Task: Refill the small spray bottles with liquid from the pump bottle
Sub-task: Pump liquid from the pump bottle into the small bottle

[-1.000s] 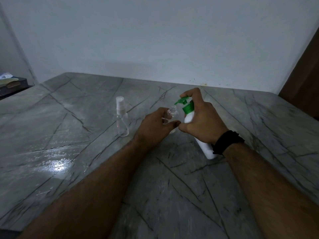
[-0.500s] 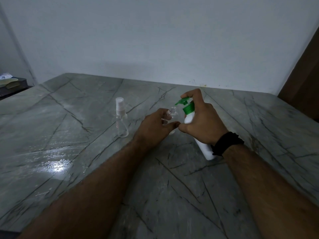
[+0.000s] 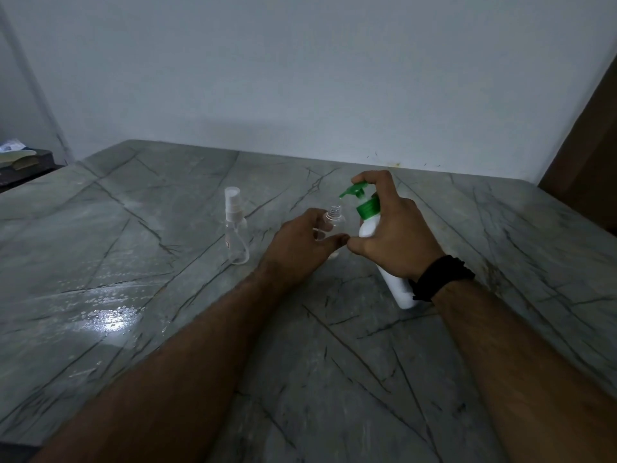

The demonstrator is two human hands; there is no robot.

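On a grey veined bench (image 3: 187, 329), the left hand (image 3: 300, 248) grips an uncapped spray bottle (image 3: 334, 220). The right hand (image 3: 394, 238) grasps the tilted pump bottle (image 3: 370, 225), nozzle over the mouth. Filling seems underway; next, a steady press.

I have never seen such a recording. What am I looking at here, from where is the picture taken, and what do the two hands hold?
No machine is here: a person works with two bare hands. The camera sits on the person's head and looks forward and down, so both forearms enter from below. The surface is a grey stone table. The left hand holds a small clear bottle without cap. The right hand grips a tilted white pump bottle, one finger on its green pump head, whose spout points at the open neck. A second spray bottle with white cap stands apart, to the left.
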